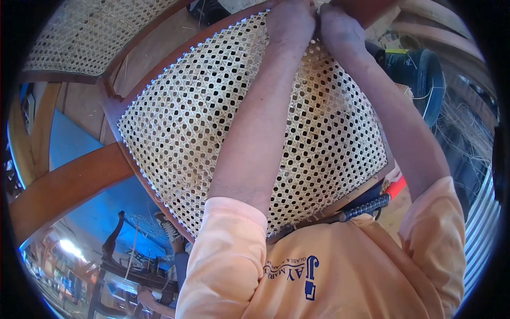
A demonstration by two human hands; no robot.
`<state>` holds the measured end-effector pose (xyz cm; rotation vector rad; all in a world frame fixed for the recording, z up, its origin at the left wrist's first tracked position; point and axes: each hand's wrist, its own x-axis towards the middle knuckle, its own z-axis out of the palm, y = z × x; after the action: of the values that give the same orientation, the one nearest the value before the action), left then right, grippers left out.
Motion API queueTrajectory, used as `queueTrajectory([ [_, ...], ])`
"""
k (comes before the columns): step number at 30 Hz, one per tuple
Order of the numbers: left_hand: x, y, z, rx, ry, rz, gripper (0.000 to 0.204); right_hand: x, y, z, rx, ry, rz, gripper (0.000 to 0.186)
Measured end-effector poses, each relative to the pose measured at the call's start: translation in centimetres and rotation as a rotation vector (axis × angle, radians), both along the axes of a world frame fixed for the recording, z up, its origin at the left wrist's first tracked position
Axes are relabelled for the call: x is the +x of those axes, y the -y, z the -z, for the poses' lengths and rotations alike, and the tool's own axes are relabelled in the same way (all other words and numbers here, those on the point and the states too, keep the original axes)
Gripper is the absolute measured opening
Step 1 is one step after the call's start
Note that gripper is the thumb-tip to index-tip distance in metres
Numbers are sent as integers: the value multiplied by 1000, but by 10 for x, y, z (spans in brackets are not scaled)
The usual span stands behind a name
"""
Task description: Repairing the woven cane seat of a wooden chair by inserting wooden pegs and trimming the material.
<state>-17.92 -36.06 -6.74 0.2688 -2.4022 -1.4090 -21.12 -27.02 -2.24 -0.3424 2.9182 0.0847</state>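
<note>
A woven cane panel [175, 122], cream with rows of open holes, lies before me in a reddish-brown wooden frame [164, 210]. Both my forearms stretch across it toward its far edge. At that edge, my left hand [291, 24] and my right hand [341, 33] are close together. The top of the picture cuts off their fingers, so what they hold cannot be seen. Small pale tufts line the panel's left edge. Along its near edge, against my shirt, rests a long tool with a black ribbed handle [366, 207].
Another cane panel [79, 40] in a wooden frame is at the far left. A curved wooden piece [74, 183] juts in at left, over a blue surface [79, 133]. At right are a dark green round container [425, 80] and loose strands [467, 122]. Another person's arm [154, 303] shows at lower left.
</note>
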Motion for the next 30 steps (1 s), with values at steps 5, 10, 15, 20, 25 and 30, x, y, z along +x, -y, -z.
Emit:
queueTrajectory([
  [5, -4, -2, 7, -144, 95, 9, 18, 57, -42, -37, -282, -61, -310, 12],
  [10, 14, 6, -27, -235, 50, -6, 18, 181, -135, -129, -420, 1164, -443, 10],
  [15, -4, -2, -10, -258, 87, 72, 20, 247, -188, -135, -282, 945, -478, 30],
  [20, -8, -5, -7, -296, 150, 52, 24, 241, -194, -143, -191, 1059, -343, 40],
  [25, 15, -2, 22, -284, 78, -37, 20, 177, -197, -159, -340, 1282, -361, 40],
  [30, 15, -7, 18, -282, 131, -53, 22, 136, -183, -140, -323, 789, -407, 36],
])
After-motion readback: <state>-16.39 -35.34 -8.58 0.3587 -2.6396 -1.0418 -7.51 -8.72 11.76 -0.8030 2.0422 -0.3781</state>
